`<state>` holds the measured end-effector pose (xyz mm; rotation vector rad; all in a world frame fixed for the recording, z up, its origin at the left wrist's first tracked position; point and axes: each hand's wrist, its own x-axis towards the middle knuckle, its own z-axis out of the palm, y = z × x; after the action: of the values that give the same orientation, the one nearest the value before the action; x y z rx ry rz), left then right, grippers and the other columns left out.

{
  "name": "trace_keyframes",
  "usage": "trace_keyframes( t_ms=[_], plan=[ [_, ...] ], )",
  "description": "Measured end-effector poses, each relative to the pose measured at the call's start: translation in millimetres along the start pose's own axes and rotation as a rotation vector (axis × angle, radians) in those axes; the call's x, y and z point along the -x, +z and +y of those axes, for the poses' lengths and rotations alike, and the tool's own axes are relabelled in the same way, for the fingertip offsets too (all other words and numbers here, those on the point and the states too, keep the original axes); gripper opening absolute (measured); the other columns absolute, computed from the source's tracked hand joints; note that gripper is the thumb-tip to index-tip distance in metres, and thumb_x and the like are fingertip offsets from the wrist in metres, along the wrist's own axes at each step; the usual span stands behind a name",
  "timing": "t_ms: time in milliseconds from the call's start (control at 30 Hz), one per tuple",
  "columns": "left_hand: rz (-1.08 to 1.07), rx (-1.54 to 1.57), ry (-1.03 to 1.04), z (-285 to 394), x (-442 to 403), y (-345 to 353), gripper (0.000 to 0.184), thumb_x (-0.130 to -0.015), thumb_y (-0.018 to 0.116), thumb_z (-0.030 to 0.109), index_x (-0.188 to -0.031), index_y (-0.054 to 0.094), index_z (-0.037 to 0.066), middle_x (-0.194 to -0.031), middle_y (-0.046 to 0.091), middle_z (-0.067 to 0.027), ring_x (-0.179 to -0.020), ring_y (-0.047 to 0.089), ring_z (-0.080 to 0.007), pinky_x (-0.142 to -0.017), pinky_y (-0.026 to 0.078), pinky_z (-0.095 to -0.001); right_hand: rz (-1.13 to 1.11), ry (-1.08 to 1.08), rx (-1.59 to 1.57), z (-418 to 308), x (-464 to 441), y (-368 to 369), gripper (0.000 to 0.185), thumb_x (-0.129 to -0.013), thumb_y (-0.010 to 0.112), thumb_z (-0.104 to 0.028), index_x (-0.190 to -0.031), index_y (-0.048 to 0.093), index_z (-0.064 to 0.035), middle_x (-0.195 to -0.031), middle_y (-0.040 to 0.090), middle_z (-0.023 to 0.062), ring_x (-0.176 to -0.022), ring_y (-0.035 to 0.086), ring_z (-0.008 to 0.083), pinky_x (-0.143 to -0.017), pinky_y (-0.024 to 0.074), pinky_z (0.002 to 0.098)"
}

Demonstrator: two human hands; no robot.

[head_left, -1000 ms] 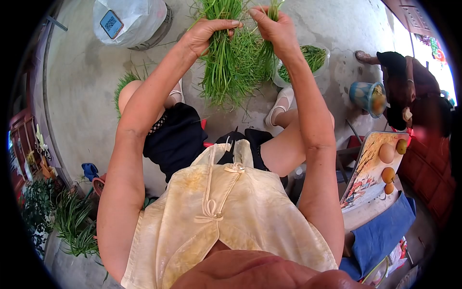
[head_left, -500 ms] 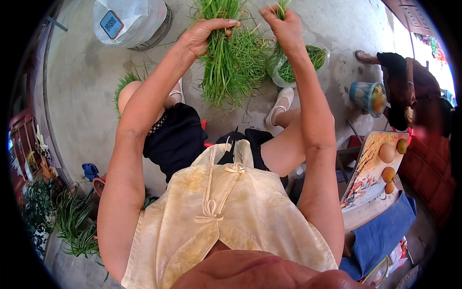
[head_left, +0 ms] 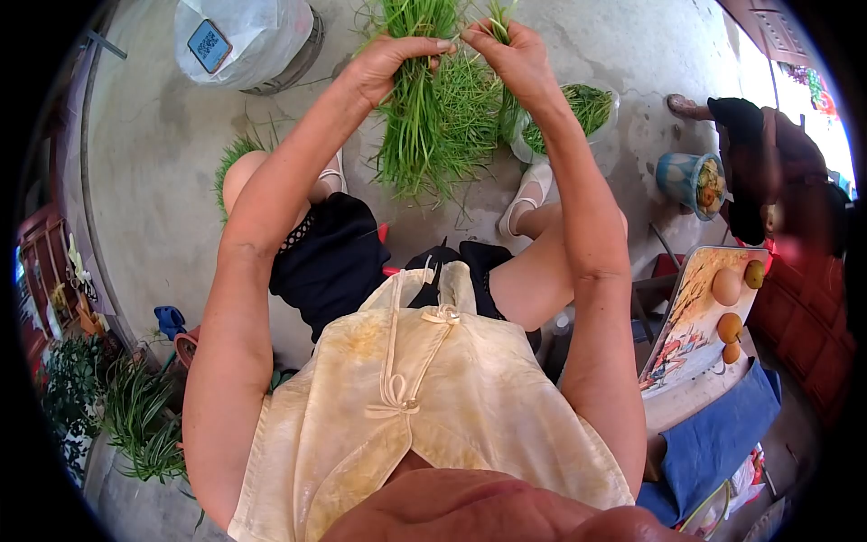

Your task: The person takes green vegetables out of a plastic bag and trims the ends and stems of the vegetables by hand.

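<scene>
My left hand (head_left: 386, 65) is closed around a thick bunch of long, thin green stalks like chives (head_left: 408, 135), its thumb stretched across the front. Close by on the right, my right hand (head_left: 517, 59) pinches a smaller bunch of the same stalks (head_left: 502, 20), with its index finger and thumb near my left thumb. Beneath both hands, a pile of loose greens (head_left: 465, 113) lies on the concrete floor. A clear plastic bag (head_left: 603, 126) holding more greens sits just right of the pile, partly covered by my right wrist.
A bin covered with white plastic (head_left: 271, 41) carries a phone (head_left: 209, 45) at upper left. To the right, a person (head_left: 786, 172) bends beside a blue bucket (head_left: 682, 181). A board (head_left: 677, 339) with several round fruits stands nearer. Potted plants (head_left: 140, 415) are at lower left.
My right hand has moved left, toward my left hand, bringing its small bunch along. My left hand keeps its hold on the thick bunch, almost in place.
</scene>
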<state>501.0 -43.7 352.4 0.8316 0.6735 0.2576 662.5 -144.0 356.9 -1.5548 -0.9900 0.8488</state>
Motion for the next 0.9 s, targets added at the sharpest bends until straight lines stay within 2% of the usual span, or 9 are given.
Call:
trace_keyframes(
  t_ms=[133,233,267,367,467,567,667,767,900],
  plan=[
    [-0.015,-0.041,0.036,4.5,4.8,1.4,0.018,-0.078,0.068,0.011,-0.091,0.065,0.000,-0.065,0.059,0.0012,-0.057,0.055,-0.0068,-0.052,0.049,-0.0230,0.119,0.041,-0.039,4.3,-9.9,-23.1,0.015,-0.084,0.065,-0.024,-0.087,0.064,-0.0098,-0.059,0.045,-0.0100,-0.051,0.036,0.0006,-0.046,0.0273,0.0194],
    [-0.014,0.035,-0.008,2.7,3.6,-5.5,0.018,-0.077,0.068,0.009,-0.091,0.065,-0.003,-0.075,0.065,-0.0049,-0.058,0.058,-0.0084,-0.054,0.050,-0.0225,0.123,0.017,-0.039,2.3,-14.3,-38.0,0.014,-0.083,0.066,-0.023,-0.085,0.063,-0.0096,-0.059,0.045,-0.0099,-0.052,0.035,0.0008,-0.046,0.0277,0.0198],
    [-0.011,0.052,-0.011,1.7,2.3,-8.5,0.018,-0.078,0.068,0.009,-0.091,0.065,-0.003,-0.073,0.064,-0.0045,-0.058,0.058,-0.0085,-0.053,0.050,-0.0226,0.110,0.042,0.129,1.1,-11.6,-38.7,0.014,-0.083,0.066,-0.022,-0.087,0.063,-0.0089,-0.060,0.046,-0.0097,-0.052,0.036,0.0012,-0.047,0.0291,0.0197],
    [-0.014,0.085,-0.023,0.3,-0.7,-13.2,0.018,-0.078,0.068,0.010,-0.091,0.065,-0.003,-0.070,0.062,-0.0033,-0.059,0.058,-0.0087,-0.053,0.050,-0.0228,-0.074,-0.050,0.338,6.9,-6.6,-32.3,0.017,-0.082,0.067,-0.023,-0.087,0.064,-0.0078,-0.062,0.048,-0.0089,-0.055,0.039,0.0016,-0.048,0.0318,0.0201],
    [-0.026,0.087,-0.023,2.5,-1.1,-14.0,0.020,-0.078,0.068,0.011,-0.092,0.065,-0.003,-0.068,0.061,-0.0027,-0.058,0.057,-0.0088,-0.053,0.050,-0.0231,-0.148,-0.060,0.305,-0.1,-1.9,-29.6,0.019,-0.082,0.067,-0.024,-0.090,0.065,-0.0073,-0.066,0.051,-0.0082,-0.059,0.042,0.0017,-0.051,0.0345,0.0207],
    [-0.019,0.090,-0.017,3.4,-2.9,-13.1,0.020,-0.078,0.068,0.011,-0.092,0.065,-0.003,-0.068,0.061,-0.0028,-0.058,0.057,-0.0089,-0.053,0.050,-0.0235,-0.113,0.095,0.289,-9.8,-4.4,-29.2,0.021,-0.081,0.068,-0.024,-0.096,0.066,-0.0089,-0.066,0.051,-0.0086,-0.060,0.042,0.0014,-0.052,0.0349,0.0202],
    [-0.020,0.088,-0.018,3.6,-2.9,-9.9,0.020,-0.078,0.069,0.011,-0.092,0.065,-0.003,-0.068,0.061,-0.0028,-0.058,0.058,-0.0092,-0.053,0.050,-0.0239,-0.078,0.008,0.215,-4.4,-6.3,-27.2,0.023,-0.081,0.068,-0.023,-0.099,0.066,-0.0089,-0.064,0.049,-0.0093,-0.056,0.040,0.0011,-0.049,0.0317,0.0187],
    [-0.016,0.083,-0.002,1.0,-4.6,-7.8,0.019,-0.077,0.069,0.010,-0.091,0.065,-0.003,-0.069,0.062,-0.0031,-0.059,0.058,-0.0095,-0.053,0.050,-0.0240,-0.150,0.044,0.105,-9.4,-3.9,-19.0,0.028,-0.079,0.067,-0.026,-0.096,0.067,-0.0037,-0.077,0.062,0.0002,-0.073,0.055,0.0084,-0.066,0.0434,0.0243],
    [-0.003,0.087,0.030,-7.2,-9.7,-3.0,0.016,-0.076,0.070,0.008,-0.088,0.065,-0.002,-0.073,0.064,-0.0047,-0.061,0.058,-0.0103,-0.056,0.050,-0.0232,-0.097,0.125,-0.162,-6.4,-0.8,1.2,0.023,-0.081,0.065,-0.025,-0.092,0.064,-0.0048,-0.070,0.055,-0.0040,-0.065,0.048,0.0058,-0.057,0.0381,0.0221]
  ],
)
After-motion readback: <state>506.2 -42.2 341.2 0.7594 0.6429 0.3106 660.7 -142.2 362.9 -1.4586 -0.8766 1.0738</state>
